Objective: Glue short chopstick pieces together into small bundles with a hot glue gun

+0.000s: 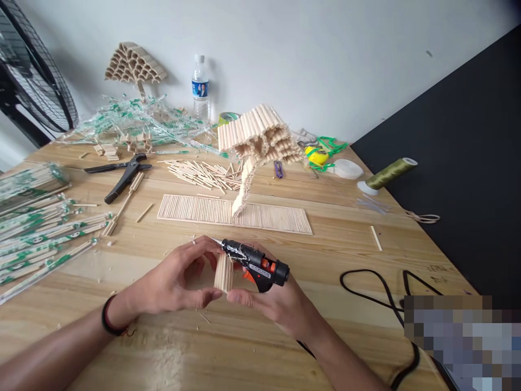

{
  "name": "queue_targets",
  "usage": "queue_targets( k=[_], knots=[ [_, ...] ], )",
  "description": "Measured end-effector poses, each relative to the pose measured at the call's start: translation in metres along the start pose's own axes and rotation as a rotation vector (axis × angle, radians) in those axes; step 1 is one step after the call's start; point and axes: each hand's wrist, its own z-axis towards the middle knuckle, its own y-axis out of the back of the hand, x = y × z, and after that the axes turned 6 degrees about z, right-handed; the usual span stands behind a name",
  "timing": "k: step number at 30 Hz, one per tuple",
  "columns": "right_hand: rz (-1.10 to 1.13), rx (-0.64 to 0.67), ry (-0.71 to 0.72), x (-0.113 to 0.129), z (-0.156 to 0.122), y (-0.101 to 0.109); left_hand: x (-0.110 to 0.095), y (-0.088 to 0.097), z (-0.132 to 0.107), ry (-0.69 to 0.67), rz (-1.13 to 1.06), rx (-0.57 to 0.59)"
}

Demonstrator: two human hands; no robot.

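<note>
Low over the front of the table, my left hand [175, 277] grips a small panel of wooden sticks [223, 273] between thumb and fingers. My right hand [280, 304] holds a black hot glue gun [254, 260] with an orange trigger, its nozzle pointing left above the panel's top edge. The right thumb also touches the panel's lower corner. Behind the hands lies a long flat base of wooden sticks [277, 216]. A tree-like stick model [256, 136] with a slanted canopy rises from it on a curved trunk.
Loose sticks [203, 175] lie behind the base. Black cutters [128, 174] and wrapped stick bundles [36, 228] are left. Plastic wrappers [134, 122], a bottle [199, 87] and another stick model [134, 62] stand behind. A thread spool [391, 175] and black cord [382, 288] are right.
</note>
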Motion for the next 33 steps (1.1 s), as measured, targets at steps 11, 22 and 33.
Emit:
queue_targets(
  k=[11, 22, 33],
  knots=[
    [0.044, -0.020, -0.033, -0.0046, -0.0019, -0.0008, -0.0004, -0.0008, -0.0011, 0.067, -0.021, 0.016],
    [0.069, -0.012, -0.027, -0.0070, -0.0025, -0.0029, 0.0010, -0.0028, -0.0012, 0.058, -0.075, -0.011],
    [0.043, -0.071, -0.031, -0.0078, -0.0022, -0.0086, 0.0038, -0.0015, -0.0001, 0.066, -0.125, 0.006]
  ],
)
